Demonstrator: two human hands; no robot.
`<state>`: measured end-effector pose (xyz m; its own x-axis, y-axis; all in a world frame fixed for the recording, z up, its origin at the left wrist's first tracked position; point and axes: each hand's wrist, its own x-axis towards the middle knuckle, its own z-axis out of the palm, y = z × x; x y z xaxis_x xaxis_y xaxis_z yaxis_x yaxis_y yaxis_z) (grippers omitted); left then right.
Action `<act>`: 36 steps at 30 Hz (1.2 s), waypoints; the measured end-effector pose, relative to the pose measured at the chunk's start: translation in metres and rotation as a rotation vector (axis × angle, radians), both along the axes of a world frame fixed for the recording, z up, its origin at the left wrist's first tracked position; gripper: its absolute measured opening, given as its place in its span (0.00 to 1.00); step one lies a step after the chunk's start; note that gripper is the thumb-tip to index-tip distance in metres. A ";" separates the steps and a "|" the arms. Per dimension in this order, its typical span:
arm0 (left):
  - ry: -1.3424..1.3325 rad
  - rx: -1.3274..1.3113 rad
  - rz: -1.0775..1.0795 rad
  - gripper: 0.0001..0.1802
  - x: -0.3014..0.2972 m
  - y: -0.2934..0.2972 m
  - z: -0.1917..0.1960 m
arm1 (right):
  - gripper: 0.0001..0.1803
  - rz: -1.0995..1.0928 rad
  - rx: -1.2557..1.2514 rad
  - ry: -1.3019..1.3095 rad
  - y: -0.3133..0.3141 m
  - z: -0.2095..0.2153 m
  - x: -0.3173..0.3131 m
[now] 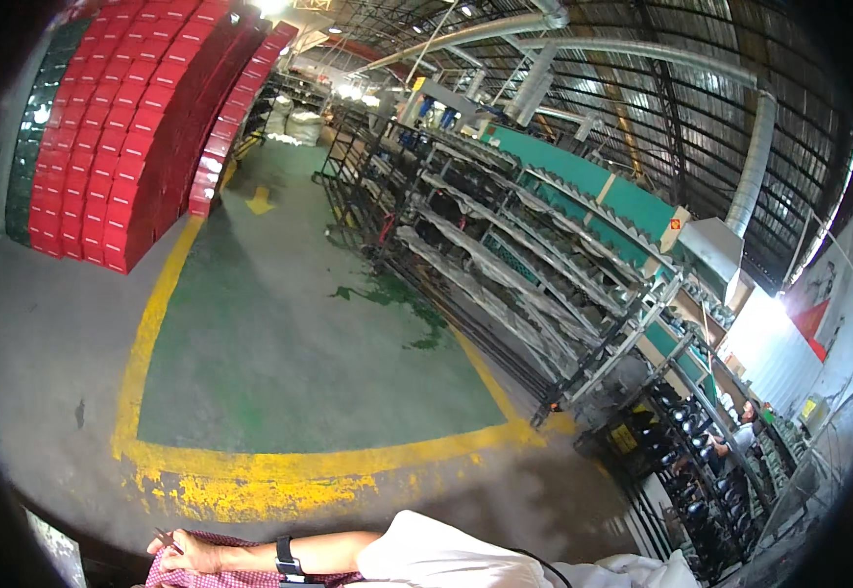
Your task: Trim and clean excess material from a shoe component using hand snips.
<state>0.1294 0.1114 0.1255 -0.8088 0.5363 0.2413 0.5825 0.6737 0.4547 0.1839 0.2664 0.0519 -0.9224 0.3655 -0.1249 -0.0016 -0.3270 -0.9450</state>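
At the lower left edge, my right hand (191, 555) has its fingers closed round a small dark pointed tool (167, 540), whose exact kind I cannot make out. The forearm reaches leftward out of a loose white sleeve (436, 554), with a black band (287, 561) at the wrist. Beneath the hand and forearm shows red-and-white checked cloth (240, 540). My left hand lies outside the picture.
Red boxes (103, 157) stand in a tall stack at the left. Yellow lines (328, 463) border a green floor lane (299, 382). Long metal racks (514, 265) run along the right, and a person (743, 436) is beside shelves of dark shoe-like items (691, 431).
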 end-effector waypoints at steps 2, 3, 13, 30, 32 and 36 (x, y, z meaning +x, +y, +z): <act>-0.049 0.122 0.067 0.12 -0.007 0.001 -0.007 | 0.18 -0.056 0.107 0.043 -0.002 -0.006 0.000; -0.057 0.170 0.094 0.12 -0.007 0.003 -0.008 | 0.19 -0.124 0.207 0.082 -0.002 -0.009 -0.002; -0.150 0.528 0.234 0.12 -0.002 0.012 -0.014 | 0.13 -0.022 0.032 0.045 -0.003 -0.011 -0.004; -0.015 0.257 0.149 0.21 -0.031 0.036 -0.010 | 0.14 -0.144 0.225 0.072 0.010 -0.012 -0.005; -0.013 0.248 0.128 0.21 -0.031 0.043 -0.010 | 0.14 -0.139 0.237 0.061 0.014 -0.014 -0.004; 0.034 0.178 0.065 0.20 -0.025 0.039 -0.009 | 0.14 -0.130 0.263 0.061 0.013 -0.011 -0.005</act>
